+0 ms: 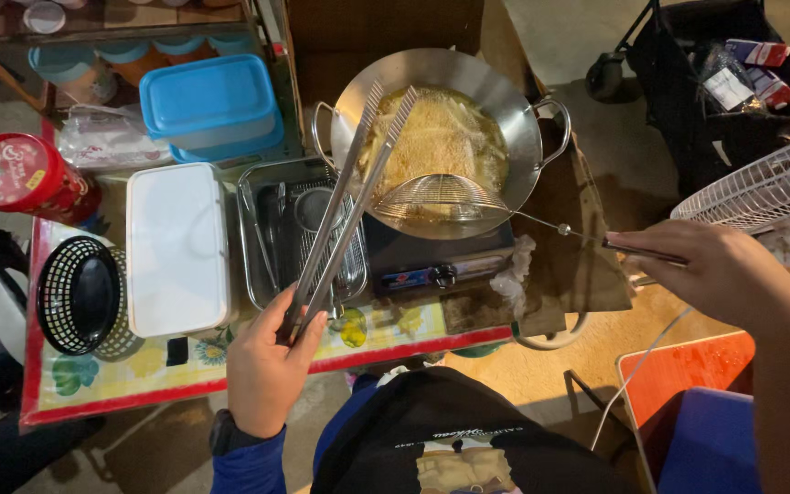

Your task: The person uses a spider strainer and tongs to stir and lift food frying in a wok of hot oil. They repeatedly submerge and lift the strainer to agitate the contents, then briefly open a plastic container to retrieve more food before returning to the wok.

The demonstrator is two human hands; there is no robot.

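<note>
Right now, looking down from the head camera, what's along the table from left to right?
Black mesh basket → white lidded box → steel tray → left hand holding long tongs → wok with wire skimmer → right hand on the skimmer's handle.

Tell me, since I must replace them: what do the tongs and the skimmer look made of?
Tongs: apparently bare steel, grey and shiny.
Skimmer: thin wire mesh basket on a wire handle, looks metal too.
</note>
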